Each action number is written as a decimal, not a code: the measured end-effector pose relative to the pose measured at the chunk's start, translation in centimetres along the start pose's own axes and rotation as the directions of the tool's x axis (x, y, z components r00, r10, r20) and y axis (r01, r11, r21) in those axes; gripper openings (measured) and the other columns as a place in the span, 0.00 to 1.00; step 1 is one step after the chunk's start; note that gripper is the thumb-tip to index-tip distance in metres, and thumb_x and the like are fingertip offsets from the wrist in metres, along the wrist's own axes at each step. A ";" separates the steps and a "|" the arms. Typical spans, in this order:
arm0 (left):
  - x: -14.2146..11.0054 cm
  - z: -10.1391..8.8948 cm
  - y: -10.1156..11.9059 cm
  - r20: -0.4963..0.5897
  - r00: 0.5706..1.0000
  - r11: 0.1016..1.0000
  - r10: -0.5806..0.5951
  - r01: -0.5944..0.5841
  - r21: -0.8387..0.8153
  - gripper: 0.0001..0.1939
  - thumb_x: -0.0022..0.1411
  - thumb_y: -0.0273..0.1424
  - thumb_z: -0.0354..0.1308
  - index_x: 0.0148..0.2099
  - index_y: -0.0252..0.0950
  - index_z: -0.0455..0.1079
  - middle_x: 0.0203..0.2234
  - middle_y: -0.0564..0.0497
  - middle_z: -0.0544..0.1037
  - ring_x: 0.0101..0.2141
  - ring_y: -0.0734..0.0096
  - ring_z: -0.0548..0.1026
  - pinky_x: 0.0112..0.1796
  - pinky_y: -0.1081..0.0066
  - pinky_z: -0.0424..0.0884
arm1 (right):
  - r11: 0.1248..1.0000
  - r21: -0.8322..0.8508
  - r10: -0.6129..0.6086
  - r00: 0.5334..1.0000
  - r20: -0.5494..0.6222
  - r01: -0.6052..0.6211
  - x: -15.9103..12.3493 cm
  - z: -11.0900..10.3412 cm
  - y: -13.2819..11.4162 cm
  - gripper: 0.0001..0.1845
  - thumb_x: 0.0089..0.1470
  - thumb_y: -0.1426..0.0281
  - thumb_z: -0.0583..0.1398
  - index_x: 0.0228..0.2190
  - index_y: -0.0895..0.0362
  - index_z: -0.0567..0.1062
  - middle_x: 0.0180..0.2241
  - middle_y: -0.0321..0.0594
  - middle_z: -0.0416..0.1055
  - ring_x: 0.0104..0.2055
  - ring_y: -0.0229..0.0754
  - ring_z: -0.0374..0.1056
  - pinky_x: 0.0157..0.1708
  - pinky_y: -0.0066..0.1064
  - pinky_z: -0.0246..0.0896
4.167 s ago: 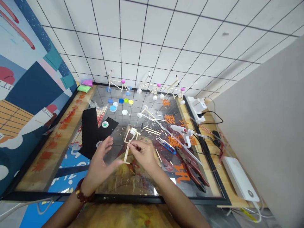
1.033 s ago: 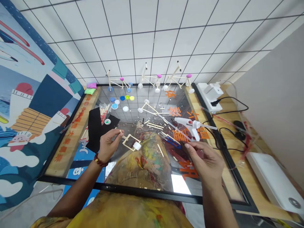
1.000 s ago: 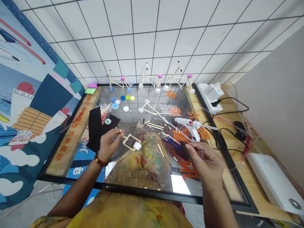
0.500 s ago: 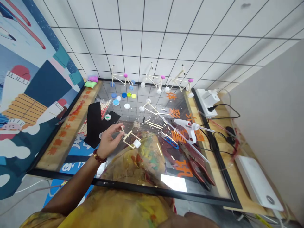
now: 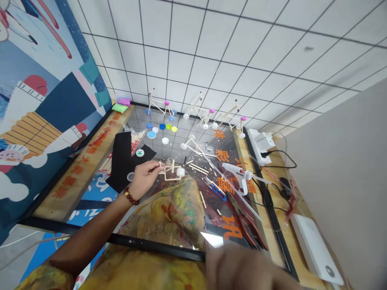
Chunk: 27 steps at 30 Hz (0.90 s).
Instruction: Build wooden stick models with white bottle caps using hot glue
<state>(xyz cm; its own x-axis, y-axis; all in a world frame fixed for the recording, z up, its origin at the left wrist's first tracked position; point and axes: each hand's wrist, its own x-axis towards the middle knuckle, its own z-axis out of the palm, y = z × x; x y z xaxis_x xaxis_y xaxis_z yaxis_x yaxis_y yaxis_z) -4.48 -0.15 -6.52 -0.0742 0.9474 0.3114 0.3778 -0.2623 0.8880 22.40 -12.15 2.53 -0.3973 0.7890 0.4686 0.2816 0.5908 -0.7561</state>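
Observation:
My left hand (image 5: pixel 144 180), with a beaded bracelet on the wrist, pinches one end of a small frame of wooden sticks (image 5: pixel 169 179). A white bottle cap (image 5: pixel 180 172) sits at the frame's right end. The frame is over the glass tabletop (image 5: pixel 178 155). My right hand (image 5: pixel 246 268) is a blur at the lower edge, and its fingers cannot be made out. Right of the frame lie loose sticks (image 5: pixel 198 167) and blue-handled snips (image 5: pixel 214 189). Another stick piece with white caps (image 5: pixel 191 141) lies behind it.
A white glue gun (image 5: pixel 237 173) and red-handled pliers (image 5: pixel 246 219) lie at right. Several stick models with cap wheels (image 5: pixel 198 109) line the back edge. Black sheets (image 5: pixel 122 157) and loose caps (image 5: pixel 151 135) are at left. A power strip (image 5: pixel 260 141) sits at far right.
My left hand has moved slightly to the right and up, and the frame has turned more level. My right hand has risen into view at the lower edge. The camera view has shifted a little.

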 end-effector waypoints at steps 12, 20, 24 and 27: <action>-1.1 0.5 -0.4 -0.003 0.997 0.997 0.074 -0.074 -0.006 0.07 0.63 0.31 0.60 0.36 0.38 0.79 0.32 0.47 0.83 0.33 0.66 0.81 0.36 0.69 0.76 | 0.952 -0.263 0.125 0.983 -0.136 -0.158 9.7 5.9 9.7 0.18 0.55 0.66 0.65 0.48 0.52 0.75 0.39 0.42 0.75 0.41 0.45 0.72 0.43 0.39 0.69; -1.2 0.2 -0.6 -0.015 0.997 0.997 0.074 -0.074 0.002 0.05 0.62 0.29 0.62 0.38 0.38 0.79 0.34 0.47 0.83 0.36 0.65 0.81 0.39 0.68 0.77 | 0.891 -0.433 0.058 0.981 -0.185 -0.134 10.7 7.6 9.9 0.05 0.54 0.66 0.65 0.29 0.53 0.76 0.30 0.38 0.78 0.33 0.43 0.73 0.36 0.35 0.63; -1.3 0.3 -0.7 -0.004 0.998 0.998 0.064 -0.064 -0.008 0.05 0.62 0.28 0.62 0.38 0.38 0.79 0.34 0.47 0.83 0.37 0.65 0.81 0.39 0.68 0.76 | 0.888 -0.444 0.062 0.988 -0.143 -0.120 10.7 7.9 9.9 0.07 0.55 0.68 0.64 0.26 0.53 0.76 0.27 0.35 0.78 0.30 0.40 0.73 0.37 0.35 0.62; -1.3 0.3 -0.7 -0.005 0.998 0.998 0.063 -0.063 -0.016 0.04 0.61 0.27 0.62 0.38 0.38 0.79 0.34 0.47 0.83 0.36 0.65 0.80 0.39 0.68 0.76 | 0.894 -0.423 0.090 0.984 -0.151 -0.147 10.7 7.9 9.8 0.07 0.55 0.69 0.64 0.25 0.53 0.77 0.27 0.35 0.78 0.29 0.40 0.73 0.35 0.34 0.63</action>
<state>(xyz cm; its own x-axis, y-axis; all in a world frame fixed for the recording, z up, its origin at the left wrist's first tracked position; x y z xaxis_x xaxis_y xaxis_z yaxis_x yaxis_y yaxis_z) -4.38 -1.15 -7.60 -0.0545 0.9280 0.3687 0.3668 -0.3248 0.8717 14.03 0.78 -3.47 -0.2337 0.8553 0.4625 0.6792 0.4839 -0.5518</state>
